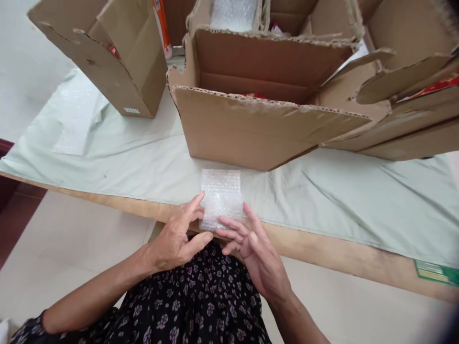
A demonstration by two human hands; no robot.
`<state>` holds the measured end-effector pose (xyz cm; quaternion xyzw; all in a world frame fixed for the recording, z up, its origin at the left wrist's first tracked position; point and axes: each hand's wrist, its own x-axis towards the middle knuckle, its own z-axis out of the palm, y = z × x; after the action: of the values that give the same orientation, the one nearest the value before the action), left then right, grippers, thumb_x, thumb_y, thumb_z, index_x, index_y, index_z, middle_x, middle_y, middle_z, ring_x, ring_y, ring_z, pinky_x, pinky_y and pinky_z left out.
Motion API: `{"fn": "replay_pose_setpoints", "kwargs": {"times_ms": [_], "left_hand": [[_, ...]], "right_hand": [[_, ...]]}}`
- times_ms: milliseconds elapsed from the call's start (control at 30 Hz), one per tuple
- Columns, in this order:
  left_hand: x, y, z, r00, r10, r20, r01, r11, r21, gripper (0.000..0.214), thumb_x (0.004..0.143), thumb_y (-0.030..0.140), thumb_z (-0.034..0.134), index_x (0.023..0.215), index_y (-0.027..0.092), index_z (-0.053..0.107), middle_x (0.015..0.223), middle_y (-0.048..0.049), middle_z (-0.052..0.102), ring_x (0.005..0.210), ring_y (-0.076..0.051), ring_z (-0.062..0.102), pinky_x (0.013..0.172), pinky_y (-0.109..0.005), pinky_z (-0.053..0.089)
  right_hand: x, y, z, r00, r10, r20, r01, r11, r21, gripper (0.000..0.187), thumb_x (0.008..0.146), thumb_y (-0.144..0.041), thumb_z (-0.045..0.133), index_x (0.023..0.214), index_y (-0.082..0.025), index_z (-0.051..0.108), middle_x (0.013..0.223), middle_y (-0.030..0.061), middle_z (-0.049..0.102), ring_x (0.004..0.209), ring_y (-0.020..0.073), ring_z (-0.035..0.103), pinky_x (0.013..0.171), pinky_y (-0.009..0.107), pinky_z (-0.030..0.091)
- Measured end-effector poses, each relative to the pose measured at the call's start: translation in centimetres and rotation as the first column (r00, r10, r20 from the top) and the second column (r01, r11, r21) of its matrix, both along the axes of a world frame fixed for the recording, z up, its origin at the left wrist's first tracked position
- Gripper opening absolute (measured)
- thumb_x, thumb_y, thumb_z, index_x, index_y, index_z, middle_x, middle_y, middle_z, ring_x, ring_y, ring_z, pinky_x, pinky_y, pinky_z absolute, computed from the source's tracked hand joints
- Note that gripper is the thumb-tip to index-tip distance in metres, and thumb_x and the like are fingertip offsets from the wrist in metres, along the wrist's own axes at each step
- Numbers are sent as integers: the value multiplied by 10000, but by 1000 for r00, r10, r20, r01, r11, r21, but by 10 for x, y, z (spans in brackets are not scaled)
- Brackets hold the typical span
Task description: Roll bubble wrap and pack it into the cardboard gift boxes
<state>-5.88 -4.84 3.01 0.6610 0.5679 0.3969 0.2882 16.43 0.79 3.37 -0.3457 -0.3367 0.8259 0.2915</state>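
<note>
A small rectangle of clear bubble wrap [223,193] lies at the table's front edge, its near end reaching over the bare wood. At its left side is my left hand [181,234], fingers apart, the index fingertip beside the wrap's edge. My right hand [253,243] is at the near right corner, palm partly turned up and fingers spread. Some of its fingertips overlap the wrap's near edge; whether they press on it I cannot tell. Neither hand grips anything.
A cardboard box [247,126] with an open top stands just behind the wrap, red items inside. Another box [139,81] stands at the left, more at the right. A bubble wrap strip [76,117] lies on the pale green cloth [143,157]. An orange-and-white tube [163,28] stands behind.
</note>
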Motion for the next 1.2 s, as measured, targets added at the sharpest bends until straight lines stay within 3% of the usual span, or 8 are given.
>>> {"fn": "replay_pose_setpoints", "kwargs": {"times_ms": [200, 300, 367, 467, 567, 933, 1100, 1200], "left_hand": [[10, 3, -3, 935, 137, -326, -72, 977, 203, 338, 953, 127, 634, 1288, 171, 655, 1023, -94, 642, 1025, -262, 567, 937, -463, 512], [8, 1, -2, 917, 166, -362, -97, 974, 203, 260, 930, 208, 698, 1183, 146, 704, 1140, -139, 619, 1096, -299, 564, 961, -496, 508], [7, 1, -3, 902, 173, -396, -97, 974, 204, 317, 909, 280, 738, 1192, 141, 708, 1266, -177, 592, 1176, -342, 560, 995, -532, 503], [7, 1, -3, 884, 158, -440, -77, 977, 197, 362, 888, 302, 757, 1210, 144, 703, 1341, -194, 577, 1229, -369, 555, 1033, -564, 497], [8, 0, -2, 872, 181, -455, -91, 973, 212, 338, 885, 263, 754, 1198, 147, 703, 1361, -206, 569, 1250, -378, 541, 1035, -579, 499], [4, 20, 1, 914, 265, -308, -197, 952, 236, 232, 964, 127, 636, 1192, 127, 681, 794, -21, 691, 783, -198, 620, 806, -388, 502], [1, 33, -1, 849, 327, -414, -247, 940, 236, 193, 986, 214, 620, 1140, 134, 704, 887, -67, 729, 833, -234, 648, 811, -423, 514], [2, 21, 6, 887, 405, -220, -373, 911, 174, 250, 976, 264, 649, 1204, 166, 685, 982, -73, 736, 907, -223, 686, 860, -407, 560]], "right_hand": [[-2, 1, 8, 994, 62, 93, -67, 996, 52, 847, 1019, -381, 620, 1662, -325, 73, 1434, 129, 623, 1181, 201, 701, 834, 306, 607], [6, 0, 8, 969, 29, 247, -121, 923, 364, 713, 1064, -296, 535, 1654, -390, 146, 1307, 69, 689, 1025, 171, 735, 772, 314, 615], [12, 2, 7, 901, -126, 415, -223, 687, 691, 642, 1042, -217, 560, 1613, -377, 316, 1228, 51, 717, 1015, 187, 719, 838, 368, 604], [14, 13, 3, 752, -394, 529, -503, 177, 846, 422, 967, -129, 636, 1372, -249, 616, 1322, 102, 697, 1227, 300, 632, 967, 477, 528], [9, 26, -2, 720, -458, 522, -601, -33, 799, 243, 969, -54, 592, 1143, -194, 686, 1278, 95, 728, 1205, 297, 643, 921, 440, 491], [-6, 35, 7, 745, -553, 373, -450, -5, 893, 112, 996, -99, 619, 1079, -159, 666, 1025, 81, 738, 922, 196, 654, 813, 347, 461], [-11, 35, 3, 717, -526, 458, -587, -101, 803, 163, 987, -136, 636, 1139, -170, 686, 1156, 98, 748, 1057, 257, 655, 869, 397, 464], [-16, 43, -1, 711, -528, 464, -567, -42, 822, 175, 1012, -141, 592, 1140, -176, 707, 1098, 85, 775, 989, 240, 688, 839, 389, 492]]}}
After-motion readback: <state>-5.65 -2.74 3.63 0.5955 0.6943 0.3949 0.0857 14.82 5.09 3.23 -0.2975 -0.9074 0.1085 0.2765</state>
